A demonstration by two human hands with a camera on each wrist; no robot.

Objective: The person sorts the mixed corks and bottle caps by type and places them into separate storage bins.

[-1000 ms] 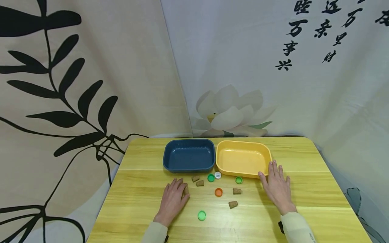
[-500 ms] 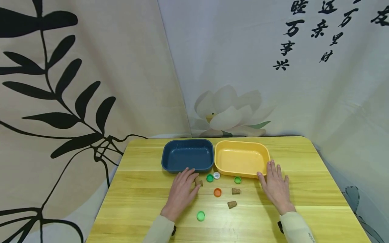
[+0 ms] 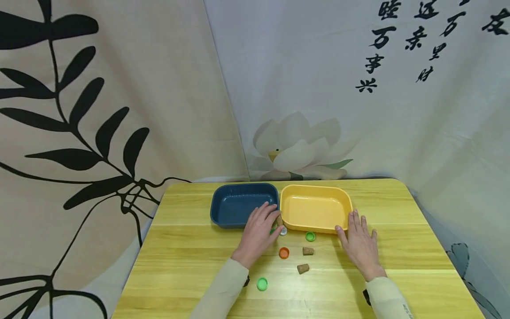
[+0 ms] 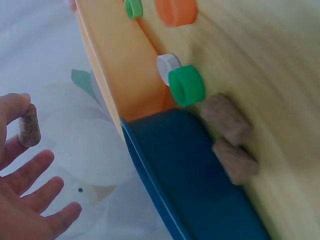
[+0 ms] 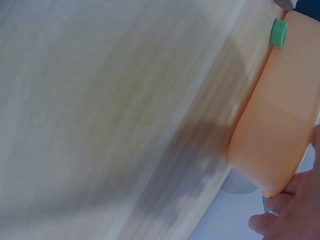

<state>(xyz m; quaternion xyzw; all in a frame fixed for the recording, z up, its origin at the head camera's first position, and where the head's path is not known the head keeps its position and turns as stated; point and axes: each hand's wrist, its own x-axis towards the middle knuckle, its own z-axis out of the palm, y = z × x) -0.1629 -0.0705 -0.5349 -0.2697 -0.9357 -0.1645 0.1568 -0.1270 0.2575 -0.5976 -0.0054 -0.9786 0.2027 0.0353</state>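
My left hand [image 3: 258, 231] pinches a cork [image 4: 30, 126] between thumb and index finger, its other fingers spread. In the head view it is over the front right corner of the blue tray [image 3: 227, 225], near the yellow tray [image 3: 314, 188]. My right hand [image 3: 361, 248] rests with straight fingers against the yellow tray's right front corner. Two more corks [image 4: 226, 119] lie in front of the blue tray in the left wrist view; my left hand hides them from the head view. A dark green bottle cap [image 4: 187, 86] and a white cap [image 4: 168, 68] sit beside them.
On the wooden table [image 3: 175, 266] lie an orange cap [image 3: 284, 253], a light green cap [image 3: 262, 284], a green cap [image 3: 310, 236] by the yellow tray, and two corks, one upper [image 3: 308, 251] and one lower [image 3: 303, 268]. A printed cloth [image 3: 179, 88] hangs behind.
My left hand has moved right and away from me, from the table in front of the blue tray to its front right corner, carrying the cork. The right hand stays at the yellow tray.
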